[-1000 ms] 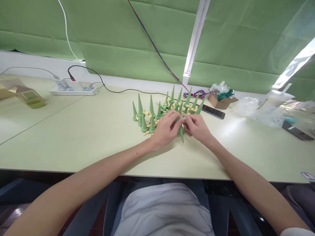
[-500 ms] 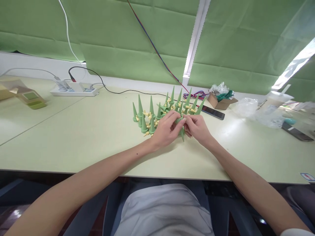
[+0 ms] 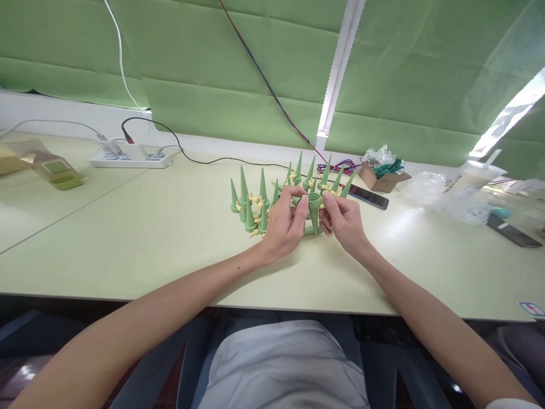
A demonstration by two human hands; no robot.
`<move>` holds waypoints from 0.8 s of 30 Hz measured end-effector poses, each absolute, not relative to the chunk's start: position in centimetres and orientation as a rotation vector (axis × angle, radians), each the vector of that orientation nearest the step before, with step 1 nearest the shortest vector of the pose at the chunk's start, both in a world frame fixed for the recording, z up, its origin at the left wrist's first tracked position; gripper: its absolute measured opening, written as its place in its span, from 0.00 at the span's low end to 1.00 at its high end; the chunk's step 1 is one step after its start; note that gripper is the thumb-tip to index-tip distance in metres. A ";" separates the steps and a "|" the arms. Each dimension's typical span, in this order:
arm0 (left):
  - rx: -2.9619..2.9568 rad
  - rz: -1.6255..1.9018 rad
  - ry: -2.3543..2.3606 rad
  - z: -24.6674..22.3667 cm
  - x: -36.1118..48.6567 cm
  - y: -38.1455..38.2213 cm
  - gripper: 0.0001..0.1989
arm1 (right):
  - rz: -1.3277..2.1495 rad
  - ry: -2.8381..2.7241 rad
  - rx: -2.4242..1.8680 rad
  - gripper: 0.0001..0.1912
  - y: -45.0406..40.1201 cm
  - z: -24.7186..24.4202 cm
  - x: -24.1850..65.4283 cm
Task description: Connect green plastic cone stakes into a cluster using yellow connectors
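Note:
A green plant watering spike [image 3: 314, 215] is held between my two hands, its threaded open end up and its point down. My left hand [image 3: 286, 220] closes on the left side of its rim with thumb and fingers. At the opposite side my right hand [image 3: 342, 218] pinches the small yellow valve [image 3: 322, 202] by the rim. Behind and to the left stand several more green spikes [image 3: 244, 190] with yellow valves, points up. Other spikes lie on their sides under and behind my hands, partly hidden.
A black phone [image 3: 368, 197] lies behind my right hand, near a small cardboard box [image 3: 383, 177] with plastic and green material. Farther right are a cup [image 3: 477, 179] in a plastic bag and another phone [image 3: 514, 230]. A power strip [image 3: 130, 161] sits at back left.
The held spike has come into clear view, turned upright with its open end up. My left fingers have drawn back from over its rim to its left side.

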State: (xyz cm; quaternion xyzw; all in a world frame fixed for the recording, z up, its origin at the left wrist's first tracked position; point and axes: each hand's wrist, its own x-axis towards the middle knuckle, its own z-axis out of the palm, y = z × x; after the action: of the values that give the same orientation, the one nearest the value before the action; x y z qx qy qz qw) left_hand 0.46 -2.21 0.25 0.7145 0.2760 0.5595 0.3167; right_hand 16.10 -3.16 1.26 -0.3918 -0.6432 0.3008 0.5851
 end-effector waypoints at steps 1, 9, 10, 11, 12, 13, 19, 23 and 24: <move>1.840 1.487 0.722 0.3 0.5 -2.2 0.16 | 0.696 -1.495 -0.903 0.28 -3.2 1.3 16.1; 1.819 1.359 0.797 0.5 0.4 -2.0 0.32 | 0.673 -1.533 -0.847 0.28 -3.1 1.2 16.1; 1.798 1.327 0.798 0.4 0.4 -1.9 0.34 | 0.671 -1.549 -0.848 0.28 -3.1 1.1 16.1; 1.771 1.295 0.798 0.4 0.4 -1.9 0.35 | 0.669 -1.564 -0.851 0.28 -3.2 1.1 16.1; 1.741 1.268 0.799 0.4 0.5 -1.9 0.36 | 0.669 -1.576 -0.853 0.27 -3.2 1.1 16.1; 1.712 1.246 0.801 0.4 0.4 -1.8 0.37 | 0.667 -1.586 -0.855 0.27 -3.2 1.1 16.1; 1.592 1.200 0.770 0.7 0.3 -1.7 0.38 | 0.651 -1.659 -0.890 0.27 -3.5 1.2 16.2; 1.635 1.164 0.788 0.8 0.2 -1.8 0.38 | 0.638 -1.667 -0.926 0.28 -3.6 1.3 16.3; 1.657 1.152 0.798 0.9 0.1 -1.9 0.38 | 0.629 -1.669 -0.930 0.28 -3.6 1.3 16.3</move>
State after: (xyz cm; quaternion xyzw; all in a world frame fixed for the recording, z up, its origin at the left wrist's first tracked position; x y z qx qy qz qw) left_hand 0.13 -1.86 0.86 0.6751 0.3253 0.4693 0.4671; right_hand 16.28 -3.58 1.30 -0.3905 -0.7007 0.2640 0.5355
